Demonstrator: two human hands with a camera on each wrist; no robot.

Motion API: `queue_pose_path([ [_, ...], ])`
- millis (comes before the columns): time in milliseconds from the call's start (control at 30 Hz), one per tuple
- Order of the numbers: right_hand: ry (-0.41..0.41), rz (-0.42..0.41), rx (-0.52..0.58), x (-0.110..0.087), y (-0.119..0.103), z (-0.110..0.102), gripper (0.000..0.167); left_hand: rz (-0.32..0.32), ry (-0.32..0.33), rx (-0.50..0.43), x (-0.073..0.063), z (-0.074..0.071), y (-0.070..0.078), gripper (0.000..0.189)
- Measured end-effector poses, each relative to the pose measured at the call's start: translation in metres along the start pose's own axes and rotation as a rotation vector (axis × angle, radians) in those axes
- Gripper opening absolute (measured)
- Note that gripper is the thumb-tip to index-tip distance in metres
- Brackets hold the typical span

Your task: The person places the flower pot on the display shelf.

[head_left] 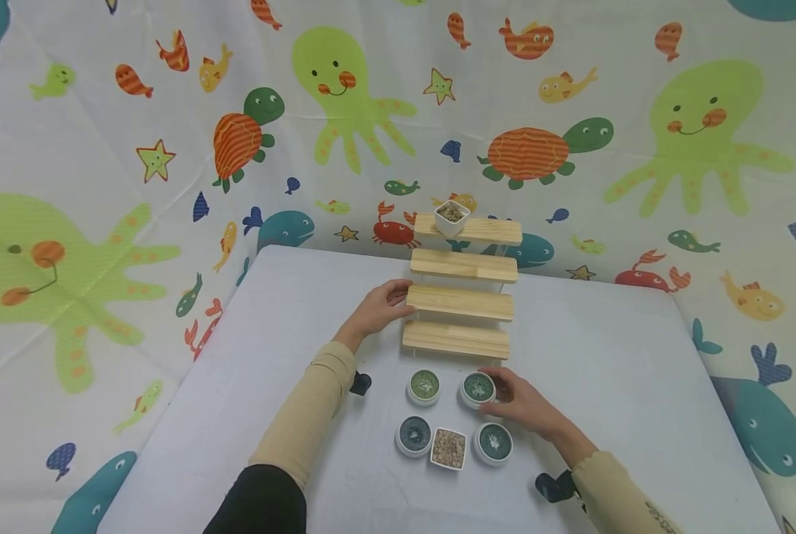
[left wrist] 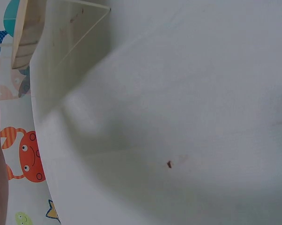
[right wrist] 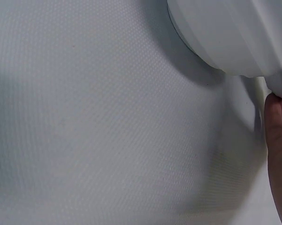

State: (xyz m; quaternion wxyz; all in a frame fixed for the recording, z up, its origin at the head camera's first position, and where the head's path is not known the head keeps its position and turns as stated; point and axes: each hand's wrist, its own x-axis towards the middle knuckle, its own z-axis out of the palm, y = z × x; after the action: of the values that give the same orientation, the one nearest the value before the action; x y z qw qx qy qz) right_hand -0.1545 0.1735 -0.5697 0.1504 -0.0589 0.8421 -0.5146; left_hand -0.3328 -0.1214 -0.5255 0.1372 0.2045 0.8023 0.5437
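Note:
A tiered stand with pale wooden shelves and clear supports stands at the back of the table. At its left end my left hand grips a middle shelf, thumb in front and fingers behind. My right hand holds a round white pot with a dark green top between thumb and fingers, before the stand. In the right wrist view my thumb touches a white pot partly hidden behind a nearer white pot. The left wrist view shows a shelf end and part of my hand.
Near the held pot are a light green-topped pot, a blue-grey-topped pot, a dark-topped pot and a square white dish of beige bits. Another square dish sits on the top shelf. A sea-animal curtain hangs behind.

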Motion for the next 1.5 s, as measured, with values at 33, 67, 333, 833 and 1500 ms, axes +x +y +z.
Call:
queue_pose_path([
  [33,-0.005,-0.003,0.010,0.000,0.001,-0.001,0.068,-0.001,0.000,0.000,0.000,0.000,0.000,0.066],
  [67,-0.007,-0.005,0.018,0.001,0.001,-0.002,0.067,-0.002,0.000,-0.001,0.000,0.000,0.001,0.066],
  [333,-0.004,0.000,0.036,0.002,-0.005,-0.005,0.067,-0.011,0.000,-0.022,0.001,0.001,0.002,0.067],
  [833,0.072,-0.054,0.099,0.003,-0.025,-0.018,0.068,-0.011,0.004,-0.025,-0.001,0.003,0.004,0.067],
  [1500,0.273,0.052,0.139,0.010,-0.060,-0.042,0.080,-0.025,-0.002,0.007,-0.001,0.003,0.002,0.066],
])
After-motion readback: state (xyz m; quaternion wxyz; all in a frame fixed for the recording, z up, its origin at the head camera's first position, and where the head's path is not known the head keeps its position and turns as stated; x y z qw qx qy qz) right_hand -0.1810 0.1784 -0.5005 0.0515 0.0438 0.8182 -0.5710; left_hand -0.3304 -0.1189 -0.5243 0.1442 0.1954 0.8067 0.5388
